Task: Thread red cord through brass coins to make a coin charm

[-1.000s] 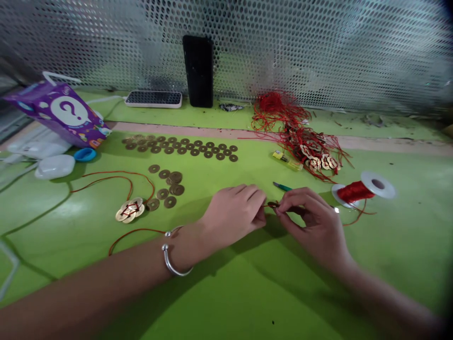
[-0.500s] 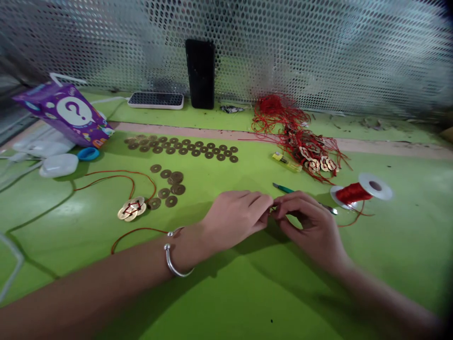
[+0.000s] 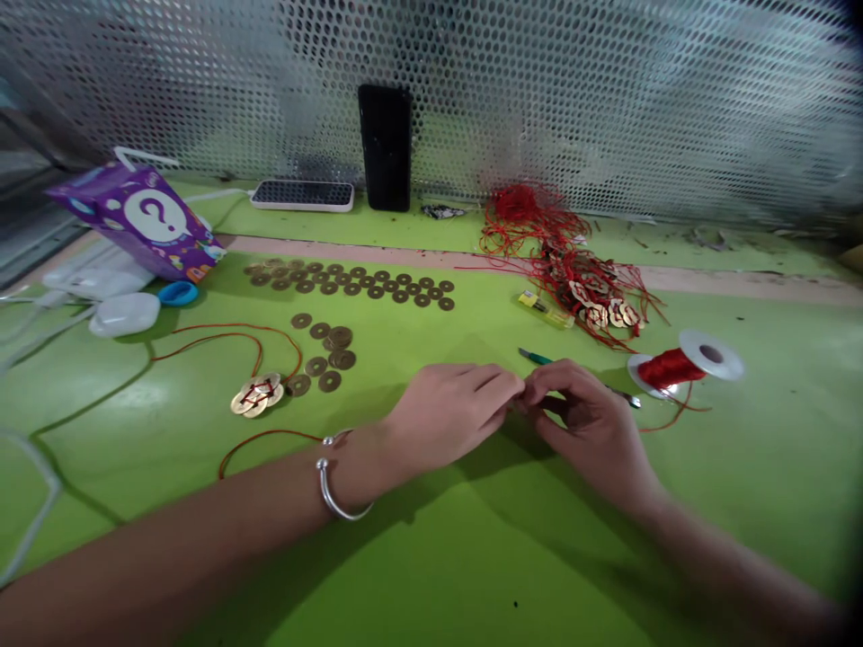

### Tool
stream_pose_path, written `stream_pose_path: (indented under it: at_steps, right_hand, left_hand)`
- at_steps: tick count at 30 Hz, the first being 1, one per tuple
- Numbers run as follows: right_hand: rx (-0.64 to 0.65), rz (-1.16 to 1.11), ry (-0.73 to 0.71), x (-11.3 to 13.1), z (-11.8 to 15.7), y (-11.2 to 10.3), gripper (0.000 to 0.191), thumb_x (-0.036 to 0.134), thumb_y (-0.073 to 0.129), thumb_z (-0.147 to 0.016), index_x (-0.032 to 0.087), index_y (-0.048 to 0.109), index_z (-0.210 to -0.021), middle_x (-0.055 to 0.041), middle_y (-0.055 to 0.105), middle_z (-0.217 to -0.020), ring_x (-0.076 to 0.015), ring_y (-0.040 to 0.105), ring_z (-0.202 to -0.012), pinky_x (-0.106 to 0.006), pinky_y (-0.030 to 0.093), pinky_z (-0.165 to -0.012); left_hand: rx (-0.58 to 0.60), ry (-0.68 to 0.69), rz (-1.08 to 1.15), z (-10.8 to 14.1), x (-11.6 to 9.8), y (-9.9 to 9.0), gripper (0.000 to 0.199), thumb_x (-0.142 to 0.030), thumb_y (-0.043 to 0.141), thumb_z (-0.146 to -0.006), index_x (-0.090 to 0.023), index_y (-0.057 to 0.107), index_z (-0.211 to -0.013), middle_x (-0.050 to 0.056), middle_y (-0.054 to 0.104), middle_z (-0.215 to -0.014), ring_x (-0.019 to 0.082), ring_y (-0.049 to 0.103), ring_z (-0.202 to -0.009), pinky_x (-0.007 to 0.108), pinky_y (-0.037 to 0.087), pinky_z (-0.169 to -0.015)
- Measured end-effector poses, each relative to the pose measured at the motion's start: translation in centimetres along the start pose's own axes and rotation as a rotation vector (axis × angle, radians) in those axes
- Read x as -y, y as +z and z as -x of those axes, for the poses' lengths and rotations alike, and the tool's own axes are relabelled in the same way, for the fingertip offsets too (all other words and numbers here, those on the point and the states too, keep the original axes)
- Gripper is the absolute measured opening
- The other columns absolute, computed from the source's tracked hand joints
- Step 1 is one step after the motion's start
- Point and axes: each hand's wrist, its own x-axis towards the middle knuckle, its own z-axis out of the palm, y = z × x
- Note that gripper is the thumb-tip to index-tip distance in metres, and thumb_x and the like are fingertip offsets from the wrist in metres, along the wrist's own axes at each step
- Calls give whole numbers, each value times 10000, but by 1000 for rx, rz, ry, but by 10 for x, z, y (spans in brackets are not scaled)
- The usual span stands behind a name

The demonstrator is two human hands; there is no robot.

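My left hand point(image 3: 455, 413), with a silver bangle point(image 3: 330, 494) at the wrist, is closed, its fingers pinched together. Its fingertips meet those of my right hand point(image 3: 586, 422), whose thumb and forefinger are also pinched. What lies between them is too small and hidden to make out. A red cord point(image 3: 262, 435) curves out from behind my left wrist and forearm. To the left lies a cluster of gold coins point(image 3: 256, 396) tied with red cord, and beside it several loose holed coins point(image 3: 329, 381). A green-handled tool point(image 3: 534, 357) lies partly hidden behind my right hand.
A spool of red cord point(image 3: 674, 367) stands at right. Behind it are tied coins point(image 3: 597, 314), a red cord heap point(image 3: 522, 211) and a yellow lighter point(image 3: 545, 308). Rows of coins point(image 3: 354, 288), a black phone point(image 3: 386, 148), a purple carton point(image 3: 145, 220) and a white case point(image 3: 125, 314) stand farther back.
The view has shifted slightly, so things on the left sit a little farther right. Both hands stay pinched together at the fingertips, with the fingers slightly closer.
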Motion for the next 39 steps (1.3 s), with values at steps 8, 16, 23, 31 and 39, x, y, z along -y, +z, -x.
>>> stream_pose_path:
  at_steps: [8, 16, 23, 31, 39]
  right_hand:
    - [-3, -45, 25, 2, 1, 1, 279, -34, 564, -765, 234, 606, -834, -12, 554, -904, -140, 574, -867, -232, 537, -682]
    - [-11, -109, 67, -1, 0, -1, 228, 10, 606, -780, 232, 597, -830, 11, 539, -856, -115, 547, -802, -230, 486, -702]
    - [-38, -124, 122, -1, 0, -2, 200, 42, 606, -797, 232, 606, -861, 14, 552, -854, -109, 570, -809, -217, 507, -720]
    - [-66, -145, 225, 1, 5, 0, 137, 88, 648, -772, 217, 614, -805, 9, 591, -806, -121, 613, -772, -215, 540, -683]
    - [-81, -213, 259, 4, 2, -1, 140, 134, 724, -740, 212, 608, -754, 2, 659, -768, -122, 651, -747, -202, 558, -703]
  left_hand:
    - [29, -45, 64, 1, 0, -2, 62, -133, 540, -881, -176, 540, -925, -36, 659, -759, 92, 579, -586, 211, 379, -493]
    - [25, -62, 82, 2, -2, 0, 94, -165, 546, -888, -185, 541, -980, -17, 687, -812, 120, 615, -636, 225, 400, -526]
    - [19, -152, 116, 1, -2, 0, 159, -128, 566, -864, -184, 538, -1010, -12, 700, -831, 130, 637, -646, 226, 431, -534]
    - [23, -158, 189, 1, -2, 1, 231, -129, 579, -841, -179, 495, -1049, -17, 691, -805, 116, 627, -615, 217, 452, -536]
    - [-47, -74, 181, 2, -3, 0, 152, -141, 527, -879, -175, 487, -1022, -9, 688, -801, 123, 632, -635, 227, 466, -551]
